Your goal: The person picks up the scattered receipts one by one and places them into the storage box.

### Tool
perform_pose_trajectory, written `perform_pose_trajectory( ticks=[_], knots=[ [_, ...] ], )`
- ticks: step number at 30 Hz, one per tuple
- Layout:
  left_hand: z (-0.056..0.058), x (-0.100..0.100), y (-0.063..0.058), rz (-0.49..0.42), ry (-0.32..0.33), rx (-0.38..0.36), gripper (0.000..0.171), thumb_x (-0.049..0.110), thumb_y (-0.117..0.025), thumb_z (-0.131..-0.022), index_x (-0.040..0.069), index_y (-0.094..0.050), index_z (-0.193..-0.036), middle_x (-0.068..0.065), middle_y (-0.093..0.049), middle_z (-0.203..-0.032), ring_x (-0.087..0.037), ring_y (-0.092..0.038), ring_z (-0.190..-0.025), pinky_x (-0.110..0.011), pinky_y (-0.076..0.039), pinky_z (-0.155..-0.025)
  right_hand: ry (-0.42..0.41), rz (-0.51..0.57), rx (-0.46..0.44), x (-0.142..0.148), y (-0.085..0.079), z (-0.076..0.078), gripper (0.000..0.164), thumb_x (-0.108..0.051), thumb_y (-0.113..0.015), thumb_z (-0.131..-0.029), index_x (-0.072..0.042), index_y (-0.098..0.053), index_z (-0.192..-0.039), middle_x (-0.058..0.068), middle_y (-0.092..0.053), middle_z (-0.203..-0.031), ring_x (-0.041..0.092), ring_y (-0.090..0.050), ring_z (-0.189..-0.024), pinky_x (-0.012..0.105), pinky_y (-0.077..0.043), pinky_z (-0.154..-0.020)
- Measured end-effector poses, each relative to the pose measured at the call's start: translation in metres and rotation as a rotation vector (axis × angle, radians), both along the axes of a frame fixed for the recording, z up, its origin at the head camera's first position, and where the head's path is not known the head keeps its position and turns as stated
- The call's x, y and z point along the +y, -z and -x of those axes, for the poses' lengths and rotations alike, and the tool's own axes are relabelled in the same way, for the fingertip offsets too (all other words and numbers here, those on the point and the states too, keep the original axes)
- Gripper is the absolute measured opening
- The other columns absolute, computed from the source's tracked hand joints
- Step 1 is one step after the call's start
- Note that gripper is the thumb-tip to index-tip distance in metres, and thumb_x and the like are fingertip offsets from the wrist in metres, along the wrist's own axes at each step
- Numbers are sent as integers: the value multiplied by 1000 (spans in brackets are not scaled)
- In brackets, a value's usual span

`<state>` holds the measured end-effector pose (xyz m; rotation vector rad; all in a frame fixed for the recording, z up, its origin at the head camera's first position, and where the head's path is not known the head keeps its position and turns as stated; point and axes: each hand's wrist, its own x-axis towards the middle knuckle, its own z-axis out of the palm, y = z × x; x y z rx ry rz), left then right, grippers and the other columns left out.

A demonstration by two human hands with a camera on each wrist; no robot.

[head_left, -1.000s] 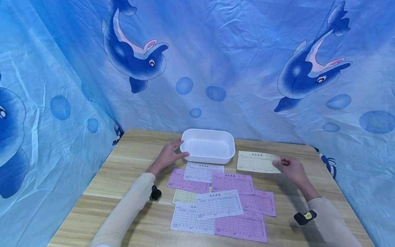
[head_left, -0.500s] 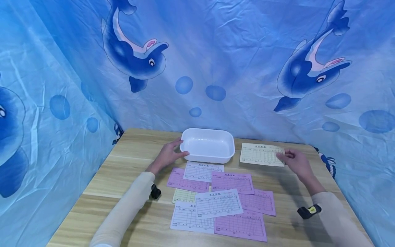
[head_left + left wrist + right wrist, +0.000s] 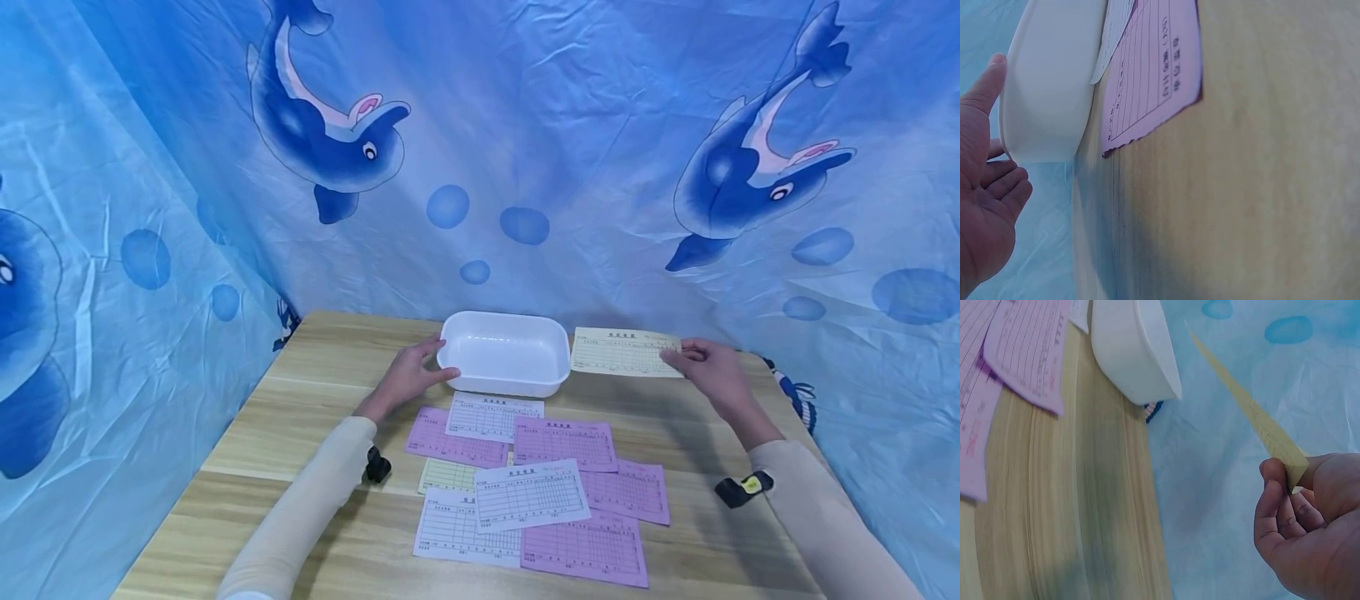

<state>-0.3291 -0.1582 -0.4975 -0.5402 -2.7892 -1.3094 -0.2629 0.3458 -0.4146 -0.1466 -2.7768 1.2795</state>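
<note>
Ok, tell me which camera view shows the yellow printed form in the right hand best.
The head view: the yellow printed form faces the camera, its ruled grid visible, one end covered by the right hand. The right wrist view shows it as a thin slanting sliver, pinched at one end. The left wrist view doesn't show it.

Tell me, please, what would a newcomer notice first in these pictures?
Most likely the dolphins on the blue backdrop behind the table. Next come the white tray near the table's far edge, with the left hand at its rim, and the yellow slip pinched by the right hand.
</note>
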Motion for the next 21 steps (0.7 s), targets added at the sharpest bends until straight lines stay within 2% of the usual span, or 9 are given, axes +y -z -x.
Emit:
perform_pose_trajectory(
  ticks=[3, 8, 10, 17, 21],
  knots=[
    [1, -1, 1, -2, 0, 3, 87, 50, -80, -85, 0, -49, -148, -16, -34, -164, -33, -32, -151, -49, -29, -123, 2, 40, -6, -9, -3, 4, 70, -51, -68, -96, 6, -57, -134, 18, -68, -119, 9, -60, -93, 22, -54, -72],
    [1, -1, 1, -11, 6, 4, 87, 52, -79, -86, 0, -49, -149, -17, -34, -164, -33, -32, -151, -50, -31, -123, -18, 129, 23, -24, -6, 12, 55, -42, -72, -96, 5, -60, -121, -5, -67, -94, 4, -58, -82, 22, -54, -68],
    [0, -1, 1, -15, 7, 5, 87, 52, -79, -86, 0, -49, -149, -17, -34, -164, -33, -32, -151, -50, -31, -123, -26, 153, 37, -29, -6, 15, 51, -41, -73, -96, 4, -60, -117, -10, -65, -86, 4, -57, -80, 23, -53, -67],
    [-1, -1, 2, -26, 6, 3, 87, 52, -79, -85, 0, -49, -149, -17, -35, -163, -32, -32, -151, -50, -31, -123, -22, 244, 81, -49, -8, 28, 51, -37, -77, -93, 3, -61, -119, -12, -70, -91, 3, -64, -81, 22, -57, -69],
    [0, -1, 1, -25, 8, 0, 88, 52, -79, -86, 0, -48, -149, -16, -34, -164, -32, -32, -151, -49, -31, -123, -30, 300, 94, -61, -9, 33, 45, -34, -77, -94, 3, -63, -116, -16, -70, -84, 5, -63, -76, 22, -56, -66]
  ],
)
